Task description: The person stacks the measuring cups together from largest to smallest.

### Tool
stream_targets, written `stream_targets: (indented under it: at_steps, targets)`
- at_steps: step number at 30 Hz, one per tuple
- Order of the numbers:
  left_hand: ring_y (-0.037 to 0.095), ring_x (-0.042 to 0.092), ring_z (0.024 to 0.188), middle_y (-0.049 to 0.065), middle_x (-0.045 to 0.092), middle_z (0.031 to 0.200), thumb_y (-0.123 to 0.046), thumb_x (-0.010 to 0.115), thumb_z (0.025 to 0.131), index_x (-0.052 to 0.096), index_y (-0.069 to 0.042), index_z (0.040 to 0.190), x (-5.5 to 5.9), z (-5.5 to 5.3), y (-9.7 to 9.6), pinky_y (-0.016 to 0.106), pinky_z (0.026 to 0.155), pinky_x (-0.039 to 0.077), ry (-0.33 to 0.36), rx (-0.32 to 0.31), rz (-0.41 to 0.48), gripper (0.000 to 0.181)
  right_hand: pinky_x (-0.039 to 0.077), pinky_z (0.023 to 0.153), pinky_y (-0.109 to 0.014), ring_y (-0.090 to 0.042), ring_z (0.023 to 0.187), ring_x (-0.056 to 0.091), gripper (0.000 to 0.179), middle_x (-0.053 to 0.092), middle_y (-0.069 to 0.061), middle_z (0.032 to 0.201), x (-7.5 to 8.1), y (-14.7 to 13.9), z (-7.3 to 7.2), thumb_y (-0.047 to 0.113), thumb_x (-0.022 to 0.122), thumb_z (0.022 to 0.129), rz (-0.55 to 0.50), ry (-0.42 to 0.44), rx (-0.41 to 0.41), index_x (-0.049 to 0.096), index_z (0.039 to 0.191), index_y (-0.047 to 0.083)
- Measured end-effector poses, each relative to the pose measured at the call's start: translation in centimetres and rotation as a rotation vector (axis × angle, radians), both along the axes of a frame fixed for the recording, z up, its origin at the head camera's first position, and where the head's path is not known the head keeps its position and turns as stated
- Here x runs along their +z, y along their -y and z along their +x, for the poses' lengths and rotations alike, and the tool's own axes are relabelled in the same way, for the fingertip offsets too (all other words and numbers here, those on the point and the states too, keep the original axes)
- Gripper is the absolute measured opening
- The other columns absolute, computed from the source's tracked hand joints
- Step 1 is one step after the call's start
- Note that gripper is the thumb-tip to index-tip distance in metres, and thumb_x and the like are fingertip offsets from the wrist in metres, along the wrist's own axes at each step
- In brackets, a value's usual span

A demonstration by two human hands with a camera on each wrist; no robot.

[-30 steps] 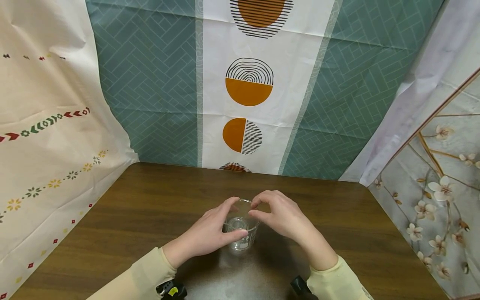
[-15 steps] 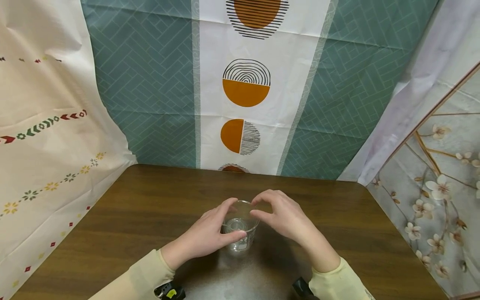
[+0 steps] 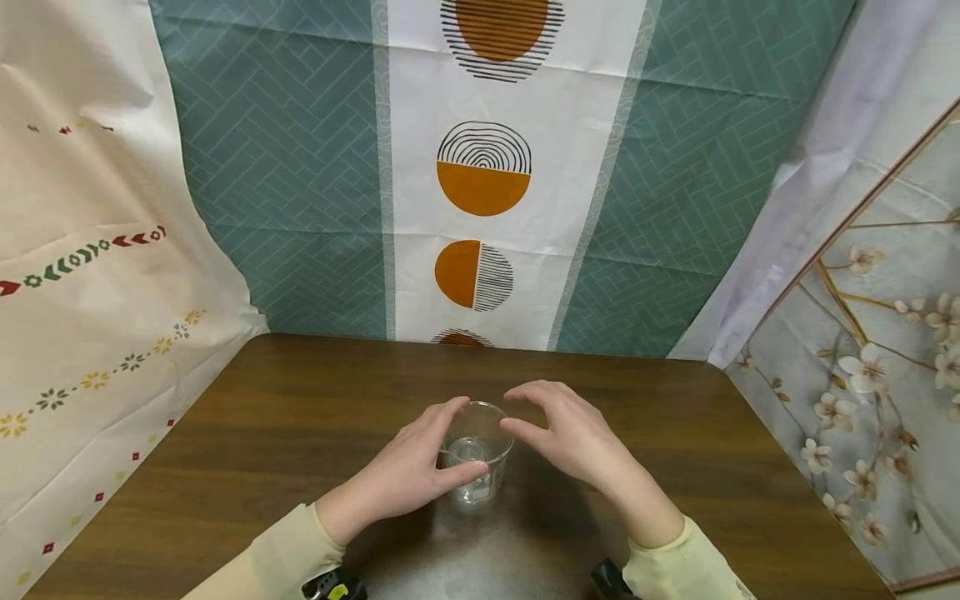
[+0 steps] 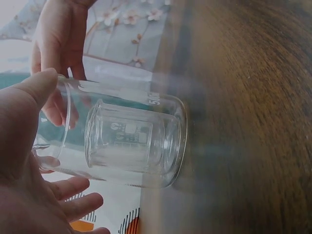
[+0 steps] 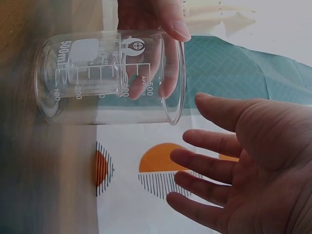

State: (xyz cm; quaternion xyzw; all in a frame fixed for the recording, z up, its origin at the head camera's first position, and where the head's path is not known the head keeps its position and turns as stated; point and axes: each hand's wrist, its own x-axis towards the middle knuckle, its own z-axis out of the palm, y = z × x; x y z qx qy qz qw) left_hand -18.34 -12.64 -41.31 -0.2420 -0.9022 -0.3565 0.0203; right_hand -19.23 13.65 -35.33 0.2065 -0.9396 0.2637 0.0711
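Note:
A clear 500 ml glass beaker point(image 3: 487, 429) stands upright on the table, with white graduations on its wall in the right wrist view. A smaller glass beaker point(image 4: 131, 136) sits inside it, near the bottom. My left hand point(image 3: 408, 467) grips the large beaker near its rim, thumb on the near side and fingers on the far side. To the right of the rim, my right hand point(image 3: 566, 429) is held apart from the glass. Its fingers point(image 5: 209, 165) are spread and relaxed, holding nothing.
The brown wooden table point(image 3: 315, 392) runs back to a teal and white patterned curtain point(image 3: 300, 208). A cream cloth point(image 3: 90, 275) hangs at the left, and a floral cloth point(image 3: 862, 417) borders the right side.
My right hand has drawn slightly away from the beaker's rim to the right. My left hand stays on the beaker. The head view has shifted a little to the right.

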Motion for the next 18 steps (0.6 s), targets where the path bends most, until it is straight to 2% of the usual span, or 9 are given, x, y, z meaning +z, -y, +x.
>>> stream_targets:
  at_steps: [8,18]
  targets:
    - [0.039,0.048,0.151,0.01,0.041,0.171,-0.07,0.073,0.098,0.032,-0.017,0.174,0.2,0.1,0.5,0.067,0.12,0.04,0.014,0.001,-0.009,0.102,0.048,0.116,-0.058,-0.027,0.15,0.052,0.052,0.067,0.0,0.151,-0.5,0.0,-0.1,0.046,0.079,0.103,0.031,-0.06,0.004,0.071,0.146,0.017]
    - [0.048,0.046,0.151,0.012,0.031,0.176,-0.068,0.075,0.098,0.027,-0.018,0.176,0.4,0.0,0.9,0.071,0.118,0.039,-0.015,-0.007,-0.03,0.104,0.048,0.115,-0.064,-0.031,0.156,0.045,0.062,0.06,-0.005,0.159,-1.1,-0.2,0.0,0.05,0.077,0.104,0.075,-0.092,-0.009,0.066,0.153,0.014]
